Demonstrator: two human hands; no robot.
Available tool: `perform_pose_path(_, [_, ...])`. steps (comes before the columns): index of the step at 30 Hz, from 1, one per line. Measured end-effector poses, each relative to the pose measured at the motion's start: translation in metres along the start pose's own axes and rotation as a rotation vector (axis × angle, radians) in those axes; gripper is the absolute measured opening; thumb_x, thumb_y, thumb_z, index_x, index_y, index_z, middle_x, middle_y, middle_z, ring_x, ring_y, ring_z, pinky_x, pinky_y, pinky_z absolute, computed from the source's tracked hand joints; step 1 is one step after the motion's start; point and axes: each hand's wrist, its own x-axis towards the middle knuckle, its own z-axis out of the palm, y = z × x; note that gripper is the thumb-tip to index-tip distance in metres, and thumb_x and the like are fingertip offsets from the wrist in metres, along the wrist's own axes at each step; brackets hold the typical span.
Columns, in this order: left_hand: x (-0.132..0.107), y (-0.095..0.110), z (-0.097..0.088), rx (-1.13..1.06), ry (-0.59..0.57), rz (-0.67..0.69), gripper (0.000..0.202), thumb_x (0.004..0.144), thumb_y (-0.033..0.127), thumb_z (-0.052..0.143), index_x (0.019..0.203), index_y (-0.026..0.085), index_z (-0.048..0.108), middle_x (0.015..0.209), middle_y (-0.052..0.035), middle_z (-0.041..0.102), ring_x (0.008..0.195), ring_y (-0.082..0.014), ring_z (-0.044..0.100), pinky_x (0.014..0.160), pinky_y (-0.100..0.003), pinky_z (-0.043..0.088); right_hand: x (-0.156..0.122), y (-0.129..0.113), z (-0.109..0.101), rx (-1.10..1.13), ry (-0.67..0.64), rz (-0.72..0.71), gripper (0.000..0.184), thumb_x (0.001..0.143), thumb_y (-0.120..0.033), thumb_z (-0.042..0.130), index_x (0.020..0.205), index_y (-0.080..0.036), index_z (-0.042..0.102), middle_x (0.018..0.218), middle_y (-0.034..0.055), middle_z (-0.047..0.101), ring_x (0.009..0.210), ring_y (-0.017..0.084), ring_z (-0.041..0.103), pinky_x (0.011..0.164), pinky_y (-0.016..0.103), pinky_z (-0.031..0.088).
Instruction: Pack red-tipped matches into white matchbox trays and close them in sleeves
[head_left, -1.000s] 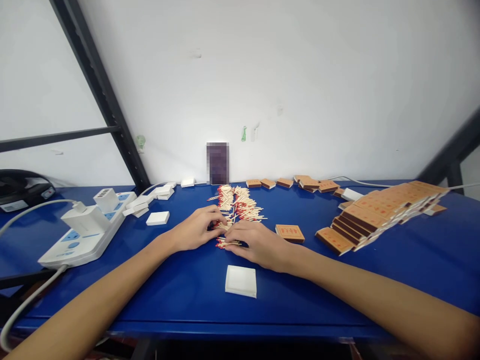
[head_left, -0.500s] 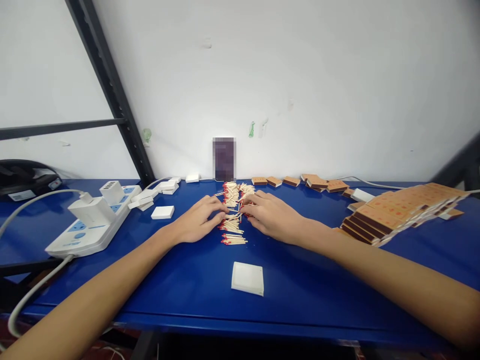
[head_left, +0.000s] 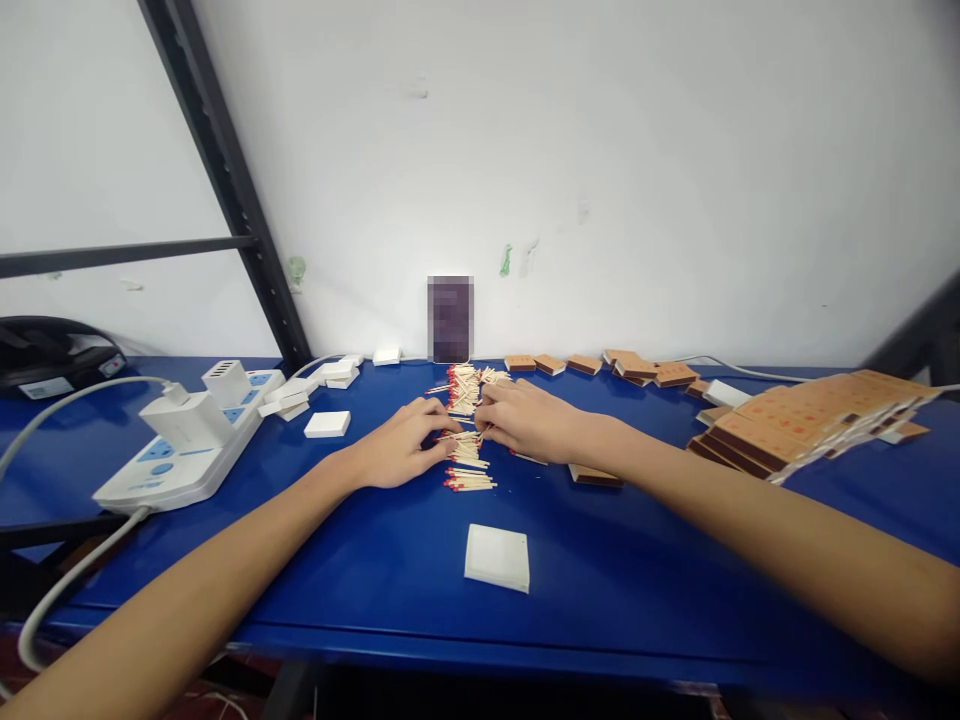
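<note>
A long heap of red-tipped matches (head_left: 465,388) runs away from me down the middle of the blue table. My left hand (head_left: 405,440) is at the left of the heap, thumb and forefinger closed around the red ends of some matches. From the right, my right hand (head_left: 525,415) pinches the plain ends of matches with its fingertips; the palm hides part of the pile. Nearer to me lies a small separate row of matches (head_left: 471,480). In front of it rests a white matchbox tray (head_left: 496,557).
Brown matchboxes (head_left: 810,415) are stacked at the right, with others along the wall. One matchbox (head_left: 595,476) lies by my right forearm. White trays (head_left: 328,424) and a power strip (head_left: 199,450) with chargers are at the left. A pixelated dark rectangle (head_left: 450,320) leans against the wall.
My right hand has drawn its fingers together and moved slightly left. A matchbox and a loose match show by my right forearm. My left fingers have closed in a little on the matches.
</note>
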Motion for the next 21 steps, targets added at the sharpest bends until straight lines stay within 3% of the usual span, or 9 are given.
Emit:
perform_pose_path(12, [-0.001, 0.004, 0.002, -0.018, 0.001, 0.001, 0.036, 0.099, 0.041, 0.037, 0.112, 0.020, 0.062, 0.099, -0.0079, 0.054, 0.098, -0.0224, 0.049, 0.090, -0.038, 0.041, -0.007, 0.003, 0.001, 0.141, 0.004, -0.033, 0.014, 0.093, -0.024, 0.053, 0.094, -0.019, 0.065, 0.096, 0.0082, 0.058, 0.085, 0.020, 0.051, 0.072, 0.031, 0.033])
perform_pose_path(16, [-0.002, 0.007, 0.000, -0.013, -0.030, -0.012, 0.037, 0.099, 0.044, 0.038, 0.119, 0.021, 0.059, 0.102, -0.0078, 0.053, 0.101, -0.0231, 0.049, 0.094, -0.040, 0.040, -0.012, -0.001, -0.005, 0.148, -0.040, 0.001, 0.017, 0.094, -0.020, 0.049, 0.088, -0.017, 0.064, 0.096, 0.0083, 0.059, 0.085, 0.020, 0.052, 0.072, 0.031, 0.033])
perform_pose_path(21, [-0.002, 0.007, 0.001, 0.022, -0.049, -0.017, 0.039, 0.095, 0.047, 0.045, 0.123, 0.022, 0.058, 0.108, -0.0090, 0.051, 0.106, -0.0248, 0.047, 0.096, -0.042, 0.039, -0.015, -0.001, 0.001, 0.066, -0.015, -0.068, 0.023, 0.098, -0.022, 0.040, 0.093, -0.015, 0.062, 0.101, 0.0117, 0.060, 0.087, 0.021, 0.054, 0.074, 0.033, 0.035])
